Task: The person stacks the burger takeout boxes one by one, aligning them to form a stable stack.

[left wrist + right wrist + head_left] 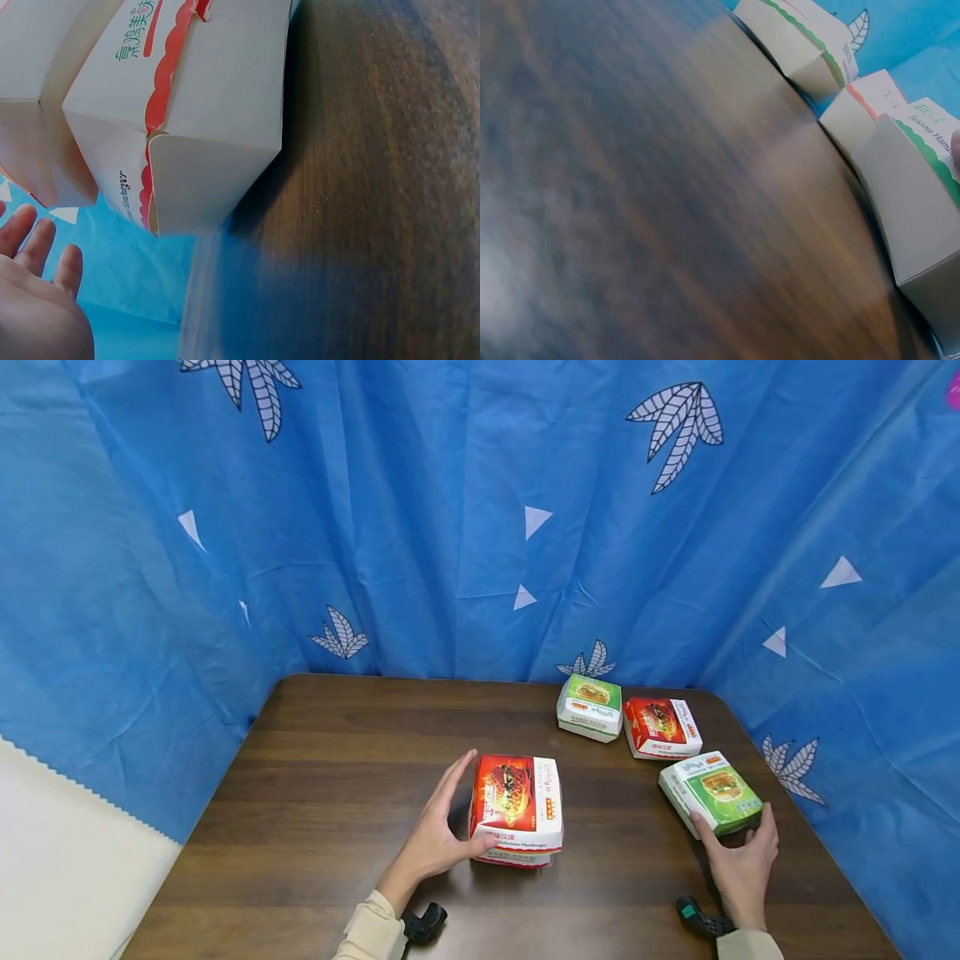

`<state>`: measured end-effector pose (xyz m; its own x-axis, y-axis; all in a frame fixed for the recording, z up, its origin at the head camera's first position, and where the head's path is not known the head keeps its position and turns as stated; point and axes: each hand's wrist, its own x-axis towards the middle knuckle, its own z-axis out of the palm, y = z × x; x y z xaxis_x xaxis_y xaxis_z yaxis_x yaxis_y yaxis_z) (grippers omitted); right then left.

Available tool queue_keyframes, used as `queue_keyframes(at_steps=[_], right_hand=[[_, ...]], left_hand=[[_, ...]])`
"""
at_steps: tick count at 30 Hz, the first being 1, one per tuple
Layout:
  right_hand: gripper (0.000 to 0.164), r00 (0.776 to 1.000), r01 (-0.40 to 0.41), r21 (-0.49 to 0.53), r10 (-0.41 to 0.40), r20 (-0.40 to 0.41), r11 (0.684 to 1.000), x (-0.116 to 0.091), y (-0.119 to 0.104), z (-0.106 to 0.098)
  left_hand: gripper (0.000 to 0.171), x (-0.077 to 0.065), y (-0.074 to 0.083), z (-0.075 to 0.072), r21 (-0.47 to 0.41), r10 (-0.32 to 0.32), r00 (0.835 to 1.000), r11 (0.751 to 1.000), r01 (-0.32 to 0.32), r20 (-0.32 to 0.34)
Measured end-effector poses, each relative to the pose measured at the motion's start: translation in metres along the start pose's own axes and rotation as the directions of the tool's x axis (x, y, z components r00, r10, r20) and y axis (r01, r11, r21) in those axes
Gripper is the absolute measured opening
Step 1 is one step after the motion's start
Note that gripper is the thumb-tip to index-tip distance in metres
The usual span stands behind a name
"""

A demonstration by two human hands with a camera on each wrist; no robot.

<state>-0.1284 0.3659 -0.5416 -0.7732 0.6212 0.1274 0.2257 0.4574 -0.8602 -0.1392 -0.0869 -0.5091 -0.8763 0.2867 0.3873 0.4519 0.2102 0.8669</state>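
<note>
A red-and-white burger box [516, 802] sits on top of another box, whose lower front edge [517, 858] shows beneath it. Beside this stack is my left hand [435, 835], its thumb across the near left corner and its fingers spread along the left side. In the left wrist view those fingers [69, 270] look extended, with a gap between them and the cartons. To the right, my right hand [738, 864] holds a green-and-white burger box [716, 789] between thumb and fingers at its near end. In the right wrist view this box [904, 202] appears low on the table.
Behind the right-hand box stand another red burger box [663, 727] and a green one [590, 706], close together on the brown wooden table [337, 777]. A blue patterned curtain [420, 527] hangs along the back and sides.
</note>
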Motion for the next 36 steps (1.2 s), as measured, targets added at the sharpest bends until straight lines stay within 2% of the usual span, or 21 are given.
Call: queue_keyframes(at_steps=[6, 15, 23, 29, 36], right_hand=[[0.11, 1.0, 0.002, 0.006, -0.002, -0.021, 1.0, -0.003, -0.001, 0.001], [0.11, 0.998, -0.042, 0.024, 0.043, -0.037, 0.999, -0.005, -0.002, 0.002], [0.111, 0.996, -0.07, 0.067, 0.074, -0.047, 0.995, -0.007, -0.002, 0.001], [0.111, 0.997, -0.061, 0.051, 0.064, -0.043, 0.997, -0.008, -0.002, 0.0], [0.112, 0.998, -0.054, 0.023, 0.055, -0.027, 0.998, -0.007, -0.003, 0.0]], left_hand=[[0.108, -0.001, 0.001, 0.001, 0.005, -0.004, 1.0, 1.0, 0.004, -0.002], [0.105, -0.005, 0.002, 0.004, 0.006, -0.041, 0.999, 0.999, 0.041, -0.02], [0.106, -0.006, 0.0, 0.004, 0.011, -0.012, 1.0, 1.0, 0.012, -0.021], [0.107, 0.001, 0.005, 0.0, 0.016, 0.032, 0.999, 0.999, -0.031, -0.021], [0.11, 0.009, 0.015, -0.006, 0.007, 0.033, 0.999, 0.999, -0.033, 0.013]])
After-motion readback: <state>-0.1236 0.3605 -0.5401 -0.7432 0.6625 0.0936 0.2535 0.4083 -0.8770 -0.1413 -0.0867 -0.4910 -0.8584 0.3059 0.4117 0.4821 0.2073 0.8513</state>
